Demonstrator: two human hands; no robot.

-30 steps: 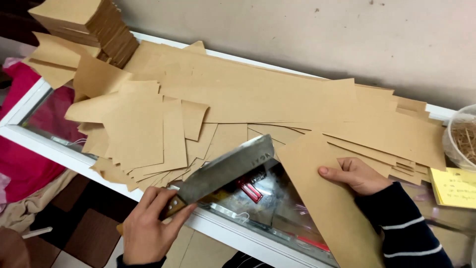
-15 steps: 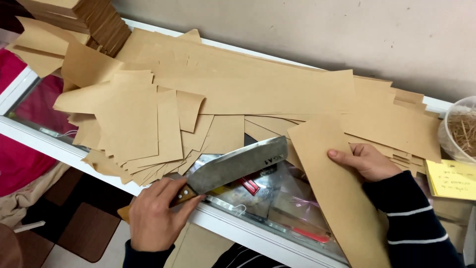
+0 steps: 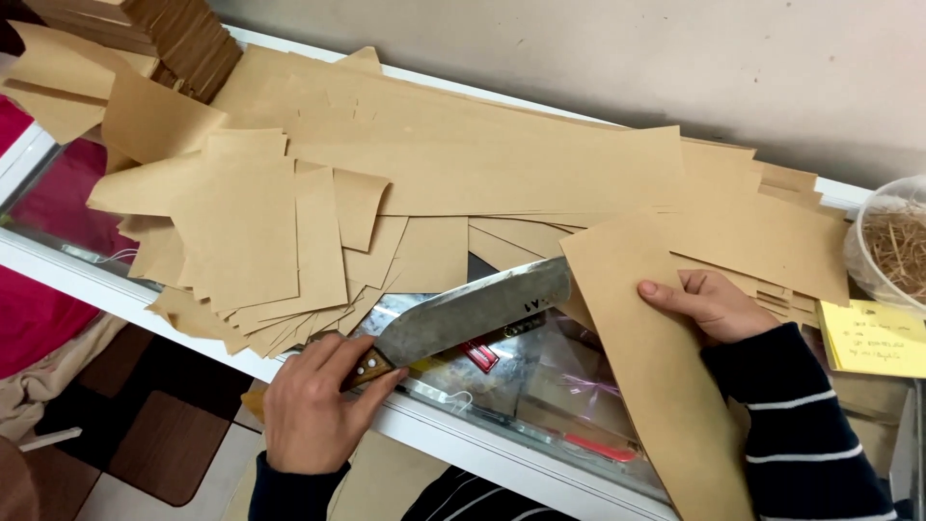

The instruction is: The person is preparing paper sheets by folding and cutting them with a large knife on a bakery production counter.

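My left hand (image 3: pixel 313 400) grips the wooden handle of a large cleaver (image 3: pixel 473 314), whose flat steel blade lies across the glass counter top (image 3: pixel 540 386) and points right. Its tip slides into the edge of a long folded brown paper sheet (image 3: pixel 646 347). My right hand (image 3: pixel 709 304) presses flat on that sheet, thumb on top, sleeve dark with white stripes. The sheet hangs over the counter's front edge.
Many cut brown paper pieces (image 3: pixel 260 232) and long sheets (image 3: pixel 482 154) cover the counter. A stack of brown paper (image 3: pixel 183 34) stands at the back left. At the right are yellow notes (image 3: pixel 873 338) and a clear tub of straw-like filler (image 3: pixel 892 246). A wall runs behind.
The cleaver's blade has slid right, with its tip now in the folded sheet's edge. My right hand has stayed pressed on the sheet.
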